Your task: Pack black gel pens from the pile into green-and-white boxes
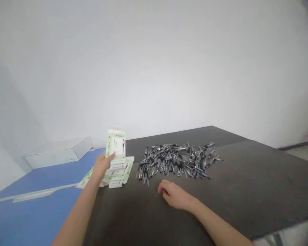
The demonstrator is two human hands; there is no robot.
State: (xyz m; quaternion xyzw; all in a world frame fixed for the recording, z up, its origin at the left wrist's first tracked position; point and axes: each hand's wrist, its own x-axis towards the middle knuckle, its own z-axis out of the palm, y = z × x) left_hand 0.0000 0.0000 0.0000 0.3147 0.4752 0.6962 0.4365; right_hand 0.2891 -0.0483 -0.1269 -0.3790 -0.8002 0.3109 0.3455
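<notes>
My left hand [102, 164] is closed on a flat green-and-white pen box [119, 145], held upright with the thumb across its printed front. A picture of a pen shows on that face. Beneath it, more flattened green-and-white boxes [120, 176] lie at the left side of the black table. My right hand [174, 194] rests low over the table with its fingers curled in; whether anything is inside them is hidden. Just beyond that hand spreads a large loose pile of dark and clear pens [174, 159].
The black table [246, 184] reaches to the right and back toward a white wall [169, 68]. On the left is a blue surface [56, 174] with a pale strip [36, 194] across it. A large white box [61, 152] stands at its far edge.
</notes>
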